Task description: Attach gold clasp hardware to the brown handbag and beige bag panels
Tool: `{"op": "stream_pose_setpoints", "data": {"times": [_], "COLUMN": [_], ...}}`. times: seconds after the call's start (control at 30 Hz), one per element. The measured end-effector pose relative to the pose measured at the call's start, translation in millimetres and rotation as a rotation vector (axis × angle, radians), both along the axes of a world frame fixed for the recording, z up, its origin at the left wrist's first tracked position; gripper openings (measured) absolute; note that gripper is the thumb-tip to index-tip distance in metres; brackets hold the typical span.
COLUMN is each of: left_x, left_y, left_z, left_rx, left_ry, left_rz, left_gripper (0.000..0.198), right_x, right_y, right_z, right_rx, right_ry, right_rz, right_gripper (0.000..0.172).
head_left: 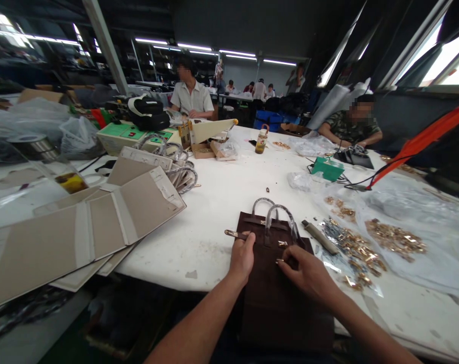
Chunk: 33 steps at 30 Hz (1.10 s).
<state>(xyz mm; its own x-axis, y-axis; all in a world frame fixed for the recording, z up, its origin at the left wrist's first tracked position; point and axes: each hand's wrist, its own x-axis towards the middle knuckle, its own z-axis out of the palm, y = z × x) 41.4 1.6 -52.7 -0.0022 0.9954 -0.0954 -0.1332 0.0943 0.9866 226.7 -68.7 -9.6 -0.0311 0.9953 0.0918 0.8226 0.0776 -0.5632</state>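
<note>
A dark brown handbag (286, 313) lies over the table's front edge, its two plastic-wrapped handles (286, 208) pointing away from me. At the bag's left side, my left hand (244, 255) is closed on a brown strap (235, 234) with a metal fitting at its end. My right hand (301, 268) pinches a small metal piece (279, 261) over the bag's front. Just above those fingers, a gold-coloured fitting (282, 244) sits on the bag.
Loose gold and silver hardware (354, 247) lies on plastic at the right, beside an olive-coloured tool (320, 236). Stacked beige bag panels (104, 222) cover the left. A green box (327, 169) and a bottle (262, 140) stand farther back. Two co-workers sit across the table.
</note>
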Motion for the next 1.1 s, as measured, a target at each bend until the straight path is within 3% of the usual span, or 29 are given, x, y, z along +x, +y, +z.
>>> {"op": "stream_pose_setpoints", "data": {"times": [0.1,0.2,0.33,0.47,0.7,0.9,1.1], "left_x": [-0.1,0.2,0.2,-1.0,-1.9,-2.1,-3.8], "left_y": [0.5,1.0,0.1,-2.8,-4.9,-6.0,-8.3], "left_z": [-1.9,-2.8,-3.2,-3.3,-2.2,-3.0,-4.2], "left_rx": [0.012,0.027,0.043,0.063,0.085,0.111,0.200], "left_ry": [-0.004,-0.006,0.011,0.027,0.014,-0.001,0.085], "left_rz": [-0.001,0.000,0.011,0.026,0.014,-0.003,0.008], "left_gripper": [0.034,0.034,0.034,0.033,0.032,0.031,0.028], "right_x": [8.8,4.8,-20.3,-41.3,-46.8,-54.2,-57.8], "right_y": [-5.6,-6.0,6.7,22.2,26.9,30.8,43.9], "right_z": [5.6,12.0,12.0,6.1,-2.6,-11.3,-6.3], "right_rx": [-0.107,-0.161,-0.096,-0.025,0.006,0.038,-0.042], "right_ry": [-0.118,-0.028,0.235,0.276,0.189,-0.008,-0.175], "right_rz": [0.022,0.032,-0.025,-0.102,-0.115,-0.161,-0.098], "right_gripper": [0.022,0.027,0.038,0.040,0.039,0.035,0.028]}}
